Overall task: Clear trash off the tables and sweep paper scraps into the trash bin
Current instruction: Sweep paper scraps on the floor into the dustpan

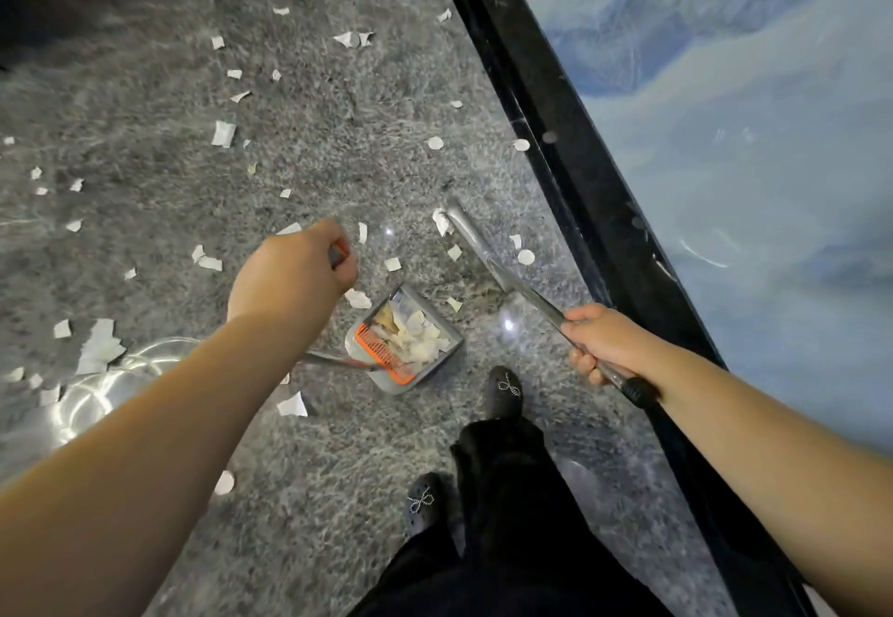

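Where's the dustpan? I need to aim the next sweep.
In the head view, the dustpan sits on the floor at centre, between both hands, just ahead of the forward shoe.

Speckled grey stone floor (338, 171), glossy with light glints, meets a black border (555, 142) beside a blue-white marbled surface (749, 109)

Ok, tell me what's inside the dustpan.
The dustpan holds a heap of white paper scraps, with an orange comb along its near edge. The scraps cover the pan's bottom, so anything under them is hidden.
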### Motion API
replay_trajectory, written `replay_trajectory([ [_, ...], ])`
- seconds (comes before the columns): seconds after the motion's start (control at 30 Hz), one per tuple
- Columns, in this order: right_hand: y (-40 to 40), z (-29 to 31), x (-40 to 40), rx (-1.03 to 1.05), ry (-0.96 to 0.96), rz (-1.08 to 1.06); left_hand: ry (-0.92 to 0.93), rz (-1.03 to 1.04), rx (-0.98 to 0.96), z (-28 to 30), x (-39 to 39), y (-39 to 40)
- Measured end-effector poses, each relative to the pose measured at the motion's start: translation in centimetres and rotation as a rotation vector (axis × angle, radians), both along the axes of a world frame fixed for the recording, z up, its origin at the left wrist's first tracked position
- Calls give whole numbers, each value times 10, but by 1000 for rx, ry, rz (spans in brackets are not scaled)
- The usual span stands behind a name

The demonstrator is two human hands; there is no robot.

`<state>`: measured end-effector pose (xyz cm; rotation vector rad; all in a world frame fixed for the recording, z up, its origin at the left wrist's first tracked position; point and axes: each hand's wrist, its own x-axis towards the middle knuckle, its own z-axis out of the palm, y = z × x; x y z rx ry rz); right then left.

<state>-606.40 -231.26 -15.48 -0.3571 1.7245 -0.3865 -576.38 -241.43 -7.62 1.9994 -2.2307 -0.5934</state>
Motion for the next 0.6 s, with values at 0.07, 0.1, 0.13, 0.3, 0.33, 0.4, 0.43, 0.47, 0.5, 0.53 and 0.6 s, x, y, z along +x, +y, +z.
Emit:
replay_trajectory([
  [0.07, -29, -1, -12, 7, 8, 26, -7, 2, 10, -1, -9, -22],
  [0.1, -43, -1, -19, 5, 17, 53, -18, -1, 18, -1, -14, -32],
  [0.13, -56, 0, -25, 2, 30, 76, -32, -6, 29, -2, -20, -42],
  [0.3, -125, -8, -51, -3, 57, 185, -100, 1, 37, -8, -33, -74],
  [0.33, -140, -11, -54, 1, 66, 204, -107, 7, 41, -8, -34, -77],
  [0.4, -169, -18, -59, 5, 77, 266, -117, 29, 58, -8, -36, -83],
  [0.43, -182, -21, -60, 7, 82, 299, -134, 37, 64, -8, -37, -84],
  [0.47, -195, -24, -61, 8, 84, 325, -160, 43, 65, -8, -39, -86],
  [0.5, -207, -28, -62, 10, 83, 344, -193, 45, 67, -8, -41, -88],
  [0.53, -218, -32, -63, 16, 87, 363, -226, 47, 75, -7, -44, -89],
  [0.6, -236, -42, -66, 35, 107, 405, -261, 54, 100, -7, -48, -95],
])
